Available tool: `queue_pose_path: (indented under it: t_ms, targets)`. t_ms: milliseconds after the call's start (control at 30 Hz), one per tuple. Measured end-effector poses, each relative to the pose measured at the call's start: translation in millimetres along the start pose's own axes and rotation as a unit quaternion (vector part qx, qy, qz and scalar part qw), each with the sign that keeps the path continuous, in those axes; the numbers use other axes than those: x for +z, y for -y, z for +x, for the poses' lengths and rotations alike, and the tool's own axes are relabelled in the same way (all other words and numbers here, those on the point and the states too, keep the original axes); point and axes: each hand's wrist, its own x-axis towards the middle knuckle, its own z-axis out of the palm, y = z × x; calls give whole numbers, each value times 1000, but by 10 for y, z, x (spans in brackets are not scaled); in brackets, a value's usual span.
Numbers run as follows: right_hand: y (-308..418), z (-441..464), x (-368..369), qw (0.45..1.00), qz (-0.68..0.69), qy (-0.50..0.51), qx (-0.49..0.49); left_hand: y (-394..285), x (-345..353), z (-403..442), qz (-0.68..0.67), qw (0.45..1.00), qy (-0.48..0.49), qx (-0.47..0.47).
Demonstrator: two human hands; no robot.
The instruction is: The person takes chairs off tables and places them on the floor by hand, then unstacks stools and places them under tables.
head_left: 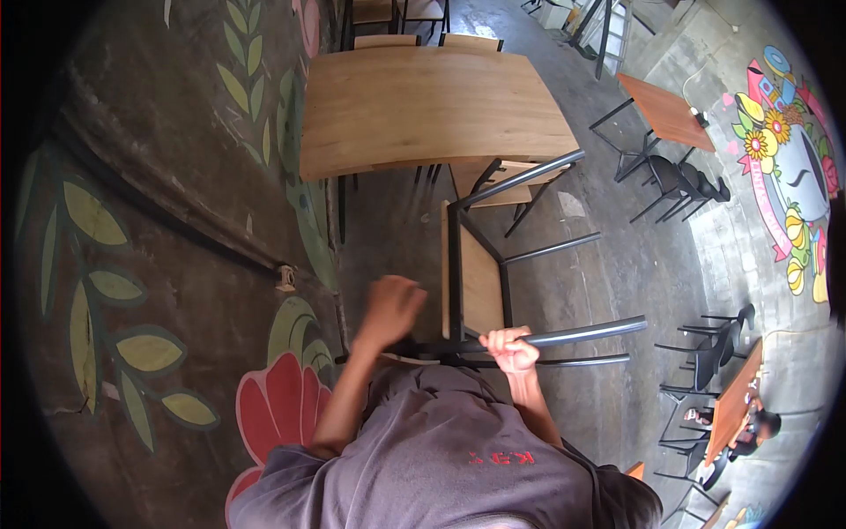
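Note:
A chair with a black metal frame and a wooden seat lies tipped in front of my body, its legs pointing right. My right hand is wrapped round one of the dark metal legs, close to the seat. To the left of the seat, my left hand hovers in the air. Motion smears its fingers, and I see nothing in it. Dark frame parts below that hand are partly hidden by my forearm and shirt.
Ahead stands a wooden table with chairs around it. A painted wall runs close on the left. Smaller tables with black chairs line the right wall, and a person sits at the lower right.

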Motion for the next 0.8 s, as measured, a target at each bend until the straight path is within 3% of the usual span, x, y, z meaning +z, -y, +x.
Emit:
queue_pose_path:
  t_ms: [33, 67, 133, 200, 233, 267, 300, 367, 467, 600, 667, 700, 767, 800]
  targets:
    - [27, -46, -110, 1000, 17, -6, -13, 364, 25, -195, 66, 993, -74, -71]
    - [80, -73, -135, 999, 21, -18, -18, 765, -61, -383, 160, 978, -45, -127]
    - [168, -119, -211, 999, 17, -27, -31, 1570, -110, -895, 199, 932, -1, -302]
    - [239, -167, -294, 999, 20, -23, -39, 2420, -54, -1423, 73, 859, 82, -500]
    - [275, -195, -350, 999, 20, -15, -42, 2634, 196, -1662, 75, 858, 80, -502]
    - [306, -230, -405, 999, 23, -20, -45, 2804, 443, -1918, -142, 796, -58, -585]
    - [352, -272, -437, 998, 27, -29, -50, 2888, 576, -2139, -347, 675, -192, -622]
    - [417, -388, -554, 996, 38, -47, -62, 2707, 888, -2342, -538, 566, -164, -603]
    - [530, -511, -552, 993, 42, -68, -83, 2570, 1230, -2276, -578, 537, -232, -568]
    - [605, -654, -603, 991, 25, -86, -95, 2415, 1402, -2174, -544, 552, -249, -581]
    - [628, -662, -602, 990, 23, -97, -104, 2394, 1564, -2150, -478, 461, -253, -703]
    - [661, -696, -603, 988, 22, -109, -108, 2435, 1668, -2084, -479, 465, -243, -704]
    - [770, -770, -712, 984, 40, -131, -112, 2514, 1857, -2000, -576, 533, -329, -525]
    - [822, -785, -729, 975, 45, -186, -116, 2477, 1862, -1937, -574, 540, -308, -533]
